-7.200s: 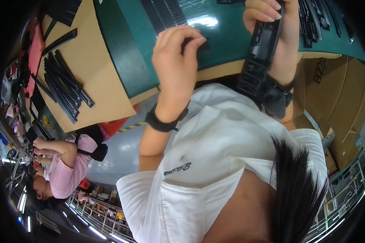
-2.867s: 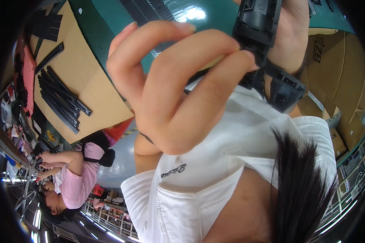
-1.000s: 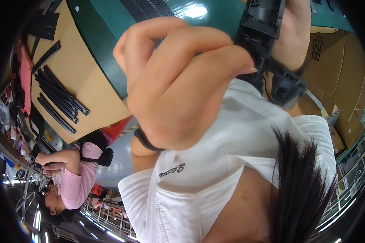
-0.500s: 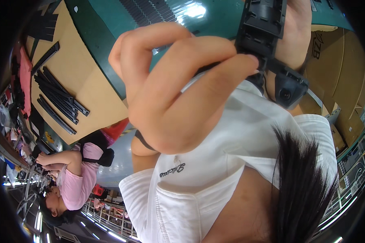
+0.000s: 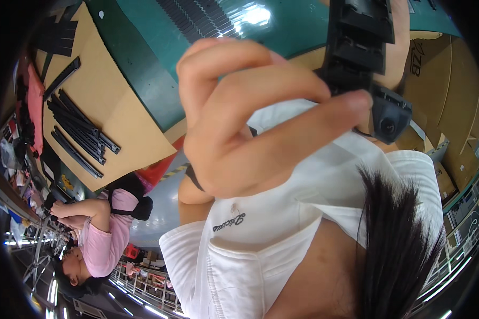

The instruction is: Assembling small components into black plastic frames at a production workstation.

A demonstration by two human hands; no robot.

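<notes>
A long black plastic strip (image 5: 356,42) with stepped, clip-like sections stands close in front of me at the upper right. By its lower end is a small black block (image 5: 394,119) with a round, lens-like spot. My left hand (image 5: 239,122), blurred by motion, is closed, its fingertips pressed on the strip's lower end beside the block. Behind the strip my right hand (image 5: 402,48) holds it from the far side; most of its fingers are hidden.
Several slim black strips (image 5: 82,127) lie on a cardboard sheet (image 5: 127,127) at the left. More dark strips (image 5: 197,18) are in rows on the green table (image 5: 287,37). Cardboard boxes (image 5: 447,95) stand at the right. A co-worker in pink (image 5: 109,234) sits at the lower left.
My left hand has moved right, its fingertips now nearer the small block. The black strip has shifted right, and the block, which hung off at an angle, now sits closer under it.
</notes>
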